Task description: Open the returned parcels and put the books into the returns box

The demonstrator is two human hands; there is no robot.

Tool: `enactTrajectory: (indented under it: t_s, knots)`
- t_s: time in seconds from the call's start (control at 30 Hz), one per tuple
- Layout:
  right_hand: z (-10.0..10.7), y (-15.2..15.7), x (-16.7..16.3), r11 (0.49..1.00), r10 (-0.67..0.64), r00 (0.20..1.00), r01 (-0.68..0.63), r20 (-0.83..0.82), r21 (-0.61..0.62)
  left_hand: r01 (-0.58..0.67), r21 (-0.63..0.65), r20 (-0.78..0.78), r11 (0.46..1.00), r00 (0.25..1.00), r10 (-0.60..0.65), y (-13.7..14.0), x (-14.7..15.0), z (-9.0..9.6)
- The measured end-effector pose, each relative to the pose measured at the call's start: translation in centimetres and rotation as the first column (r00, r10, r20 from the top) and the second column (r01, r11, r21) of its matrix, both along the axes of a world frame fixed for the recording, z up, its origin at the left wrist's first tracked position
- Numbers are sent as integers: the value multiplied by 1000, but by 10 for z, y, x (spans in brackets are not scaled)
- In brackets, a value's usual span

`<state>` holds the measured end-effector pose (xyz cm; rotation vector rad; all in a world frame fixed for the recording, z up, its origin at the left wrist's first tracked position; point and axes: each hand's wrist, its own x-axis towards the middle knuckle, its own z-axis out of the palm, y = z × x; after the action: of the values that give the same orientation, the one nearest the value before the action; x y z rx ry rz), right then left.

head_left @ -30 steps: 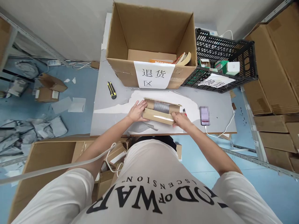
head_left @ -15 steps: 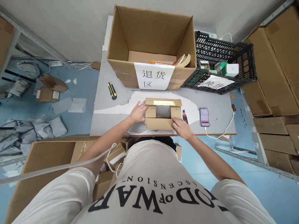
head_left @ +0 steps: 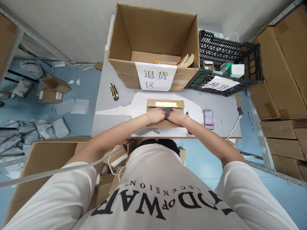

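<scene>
The left hand [head_left: 156,115] and right hand [head_left: 177,116] are at the opened small box [head_left: 165,124], fingers curled in beside a dark grey item [head_left: 166,111] showing between them; whether either one grips it, I cannot tell. The box sits near the middle of the tabletop's [head_left: 105,97] near edge. Beyond it stands a large carton [head_left: 124,75], a black crate [head_left: 255,65] on its right.

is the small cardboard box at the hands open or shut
Open: its long flaps lie spread, and something grey shows between the left hand and right hand.
</scene>
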<state>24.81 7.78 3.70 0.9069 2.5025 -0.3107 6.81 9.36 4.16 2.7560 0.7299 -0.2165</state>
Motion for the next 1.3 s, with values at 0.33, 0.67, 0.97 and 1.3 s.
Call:
enactTrajectory:
  t_s: [0.33,0.67,0.97,1.3]
  knots:
    - [1,-16,14,887,-394,919,375,16,271,-382,152,-72,912,915,396,-11,2,-15]
    - [-28,-30,72,821,-545,780,571,-308,-8,-610,53,-106,791,784,612,-9,-48,-15]
    - [-50,-23,96,795,-596,651,562,-471,-229,-628,-228,-180,744,778,602,18,-58,-29]
    - [-13,9,44,896,-369,853,432,-368,103,-610,-243,-51,754,784,619,11,-66,-39]
